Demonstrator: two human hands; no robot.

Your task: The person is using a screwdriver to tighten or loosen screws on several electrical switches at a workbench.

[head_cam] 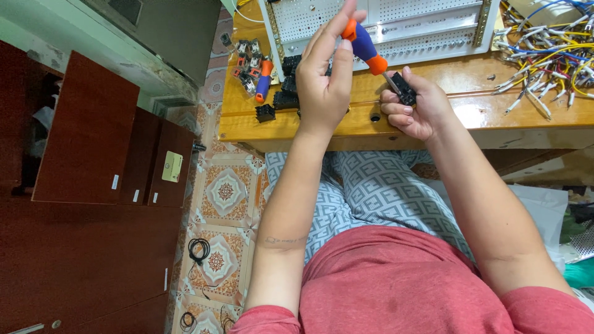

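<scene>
Head view shows a small black plastic relay socket [404,89] pinched in the right hand [413,110] above the table edge, while the left hand [324,80] wraps loosely around a screwdriver [366,48] with a blue and orange handle, its steel tip meeting the socket. Driving it well likely calls for keeping the blade square in the screw and the socket braced firmly. Left of that hand lie more blocky black sockets [279,99] on the glossy wooden table [470,117]; beyond stands a perforated white panel [396,25], and right of it tangled coloured wires [550,62].
</scene>
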